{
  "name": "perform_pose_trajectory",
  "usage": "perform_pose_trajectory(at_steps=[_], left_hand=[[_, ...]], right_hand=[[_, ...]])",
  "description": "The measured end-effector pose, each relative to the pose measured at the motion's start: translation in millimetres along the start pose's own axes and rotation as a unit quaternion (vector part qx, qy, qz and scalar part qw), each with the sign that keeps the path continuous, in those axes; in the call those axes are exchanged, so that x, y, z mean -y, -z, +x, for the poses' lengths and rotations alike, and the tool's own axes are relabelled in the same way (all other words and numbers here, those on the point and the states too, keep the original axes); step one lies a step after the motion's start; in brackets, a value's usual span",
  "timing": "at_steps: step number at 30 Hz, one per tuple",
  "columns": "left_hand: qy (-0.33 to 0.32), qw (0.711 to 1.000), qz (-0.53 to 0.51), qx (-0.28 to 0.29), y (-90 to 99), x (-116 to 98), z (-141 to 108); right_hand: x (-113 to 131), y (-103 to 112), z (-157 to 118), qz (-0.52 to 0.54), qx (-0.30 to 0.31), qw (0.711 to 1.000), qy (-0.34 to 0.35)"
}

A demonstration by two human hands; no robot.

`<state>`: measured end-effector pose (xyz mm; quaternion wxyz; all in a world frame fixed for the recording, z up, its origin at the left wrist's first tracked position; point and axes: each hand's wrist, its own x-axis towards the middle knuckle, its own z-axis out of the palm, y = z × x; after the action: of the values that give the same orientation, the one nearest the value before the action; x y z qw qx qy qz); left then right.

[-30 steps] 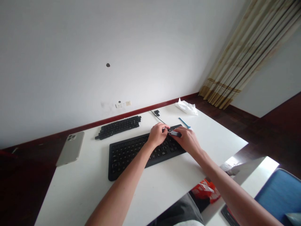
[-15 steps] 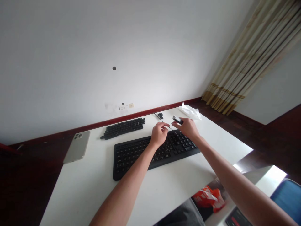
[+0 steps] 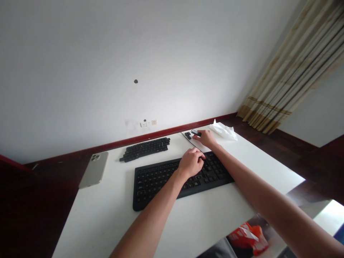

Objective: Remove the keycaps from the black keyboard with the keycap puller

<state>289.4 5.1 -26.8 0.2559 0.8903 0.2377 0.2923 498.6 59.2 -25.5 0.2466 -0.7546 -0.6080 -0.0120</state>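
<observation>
My left hand rests over the right half of a black keyboard, its fingers curled in and the fingertips down at the keys. Whether anything is between those fingers is hidden. Beyond the keyboard, my right hand is closed around a small black tool with a silvery end. The tool points left, close to a small cluster of black keycaps near the table's back edge. Behind the keyboard's left half lie rows of loose black keycaps. A thin black cable runs back from the keyboard.
A phone lies face down at the left edge of the white table. Crumpled white tissue sits at the back right. Below the front edge is a red bag. A wall with sockets stands behind.
My left hand has moved down onto the keyboard, its fingers more curled. My right hand has drawn away from it, back toward the small keycap cluster, still holding the tool. The view has shifted slightly.
</observation>
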Motion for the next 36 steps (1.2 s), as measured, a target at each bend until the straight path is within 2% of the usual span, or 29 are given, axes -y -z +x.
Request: perform_pose_trajectory(at_steps=[24,36], left_hand=[[0.000,1.000,0.005,0.001,-1.1,-2.0,1.3],[0.002,1.000,0.009,0.003,-0.2,-2.8,0.7]], right_hand=[[-2.7,-1.5,-0.3,0.003,0.018,0.997,0.074],[-5.3,-1.9,-1.0,0.002,0.019,0.997,0.076]])
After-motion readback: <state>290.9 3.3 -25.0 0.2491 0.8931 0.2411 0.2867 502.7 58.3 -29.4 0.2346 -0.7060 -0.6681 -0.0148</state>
